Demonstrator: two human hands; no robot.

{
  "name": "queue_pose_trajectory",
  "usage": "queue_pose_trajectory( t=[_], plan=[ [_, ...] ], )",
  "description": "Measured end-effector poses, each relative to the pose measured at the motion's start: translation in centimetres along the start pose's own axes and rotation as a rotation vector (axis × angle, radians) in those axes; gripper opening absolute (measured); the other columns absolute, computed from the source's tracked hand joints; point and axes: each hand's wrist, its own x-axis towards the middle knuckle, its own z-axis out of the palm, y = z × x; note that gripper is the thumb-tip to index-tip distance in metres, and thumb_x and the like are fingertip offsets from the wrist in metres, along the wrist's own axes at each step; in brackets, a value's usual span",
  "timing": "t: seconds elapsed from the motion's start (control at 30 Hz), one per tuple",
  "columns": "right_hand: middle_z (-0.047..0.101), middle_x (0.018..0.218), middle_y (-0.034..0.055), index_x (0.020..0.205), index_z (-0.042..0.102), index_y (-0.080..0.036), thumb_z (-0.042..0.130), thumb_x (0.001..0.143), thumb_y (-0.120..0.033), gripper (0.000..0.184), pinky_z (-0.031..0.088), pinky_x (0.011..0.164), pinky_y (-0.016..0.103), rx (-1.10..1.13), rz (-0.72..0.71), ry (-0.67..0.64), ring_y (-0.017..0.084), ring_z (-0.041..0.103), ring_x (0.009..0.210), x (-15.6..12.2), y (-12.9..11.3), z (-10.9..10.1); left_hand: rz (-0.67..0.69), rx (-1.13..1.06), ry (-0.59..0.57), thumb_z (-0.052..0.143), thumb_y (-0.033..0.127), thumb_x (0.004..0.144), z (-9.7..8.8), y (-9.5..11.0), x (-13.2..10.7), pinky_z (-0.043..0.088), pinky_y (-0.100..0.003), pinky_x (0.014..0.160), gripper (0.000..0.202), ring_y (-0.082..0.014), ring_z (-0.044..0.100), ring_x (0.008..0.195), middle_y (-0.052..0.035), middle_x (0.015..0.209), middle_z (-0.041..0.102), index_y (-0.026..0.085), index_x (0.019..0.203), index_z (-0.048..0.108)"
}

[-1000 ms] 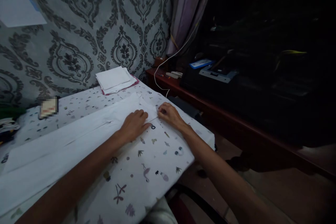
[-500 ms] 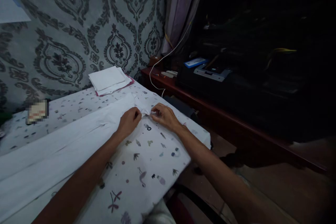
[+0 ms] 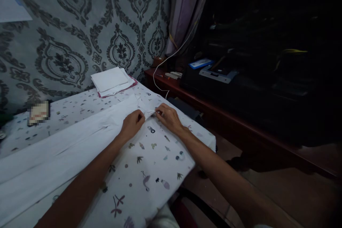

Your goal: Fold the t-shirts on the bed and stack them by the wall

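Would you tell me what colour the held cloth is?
The cloth is white, clearest in the head view.

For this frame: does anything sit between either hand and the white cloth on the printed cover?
Nothing visible does. The left hand and right hand both pinch the white cloth directly at its gathered end; the white stack lies apart, farther back toward the patterned wall.

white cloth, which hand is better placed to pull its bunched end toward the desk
Probably the right hand: it pinches the white cloth at its tip, nearer the desk, while the left hand grips farther back.
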Motion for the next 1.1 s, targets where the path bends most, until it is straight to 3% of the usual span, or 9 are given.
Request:
queue_pose_trajectory(
  t=[0.17,0.37,0.57,0.67,0.77,0.83,0.93,1.03,1.1],
  plan=[
    [0.064,0.091,0.0056,0.093,0.065,-0.017,0.052,0.088,-0.014,0.014,0.044,0.072,0.027,-0.087,-0.013,-0.026,0.016,0.057,0.075,-0.1,0.5,-0.2,0.101,0.136,-0.028,0.048,0.025,0.089,-0.1,0.5,-0.5,0.04,-0.028,0.069,0.01,-0.0149,0.055,0.07,0.0022,0.076,0.06,0.022,0.083,0.056],
    [0.063,0.09,0.0043,0.091,0.066,-0.017,0.053,0.082,-0.008,0.018,0.042,0.07,0.025,-0.007,-0.04,-0.148,0.014,0.057,0.073,-0.2,1.1,-0.6,0.265,0.333,-0.066,0.043,0.023,0.094,0.1,0.6,-1.2,0.045,-0.033,0.078,0.015,-0.02,0.056,0.088,-0.0036,0.091,0.062,0.021,0.091,0.058],
    [0.062,0.088,0.0029,0.083,0.067,-0.019,0.052,0.076,-0.006,0.02,0.041,0.069,0.026,-0.024,0.044,-0.215,0.015,0.058,0.076,-0.1,1.2,-0.9,0.353,0.443,-0.093,0.044,0.03,0.096,0.5,0.3,-1.1,0.048,-0.038,0.083,0.027,-0.0249,0.052,0.101,-0.0083,0.109,0.059,0.022,0.117,0.06],
    [0.061,0.088,0.004,0.08,0.065,-0.019,0.048,0.076,-0.005,0.022,0.042,0.069,0.028,-0.037,0.072,-0.146,0.016,0.056,0.075,-0.2,1.4,-1.0,0.368,0.452,-0.103,0.045,0.034,0.097,0.6,0.5,-1.2,0.048,-0.041,0.085,0.031,-0.0263,0.052,0.102,-0.0094,0.111,0.059,0.021,0.12,0.06],
    [0.059,0.088,0.0048,0.089,0.065,-0.018,0.046,0.078,-0.007,0.024,0.044,0.067,0.03,0.027,0.04,0.021,0.016,0.054,0.069,-0.3,0.6,-0.8,0.359,0.381,-0.119,0.045,0.036,0.097,0.3,0.6,-1.4,0.048,-0.04,0.087,0.033,-0.0256,0.053,0.103,-0.009,0.11,0.06,0.02,0.122,0.058],
    [0.058,0.089,0.005,0.094,0.064,-0.018,0.045,0.082,-0.009,0.025,0.046,0.067,0.03,0.101,-0.027,0.083,0.015,0.054,0.068,-0.3,-0.5,-0.6,0.332,0.318,-0.1,0.043,0.035,0.098,-0.7,0.2,-1.4,0.048,-0.039,0.088,0.031,-0.0242,0.055,0.103,-0.0083,0.109,0.061,0.02,0.121,0.057],
    [0.059,0.095,0.0064,0.099,0.063,-0.019,0.045,0.088,-0.014,0.022,0.05,0.072,0.032,0.191,-0.13,0.035,0.017,0.059,0.076,-0.1,-2.5,0.0,0.22,0.331,0.016,0.04,0.027,0.098,-3.5,-1.3,-1.3,0.047,-0.037,0.091,0.025,-0.0231,0.056,0.104,-0.0083,0.11,0.061,0.02,0.114,0.057],
    [0.062,0.107,0.0101,0.108,0.063,-0.019,0.044,0.094,-0.022,0.024,0.053,0.082,0.036,0.186,-0.175,-0.081,0.02,0.062,0.09,0.4,-3.5,0.8,-0.047,0.499,0.13,0.039,0.022,0.095,-7.2,-3.6,-1.5,0.047,-0.036,0.087,0.02,-0.024,0.058,0.103,-0.0097,0.107,0.063,0.019,0.105,0.056],
    [0.06,0.123,0.0142,0.119,0.061,-0.018,0.042,0.096,-0.028,0.031,0.052,0.093,0.042,0.128,-0.187,-0.164,0.024,0.061,0.108,0.7,-3.4,1.6,-0.263,0.604,0.117,0.04,0.028,0.095,-9.2,-5.0,-2.0,0.047,-0.036,0.08,0.019,-0.0258,0.061,0.098,-0.0109,0.105,0.065,0.019,0.103,0.055]
  ],
)
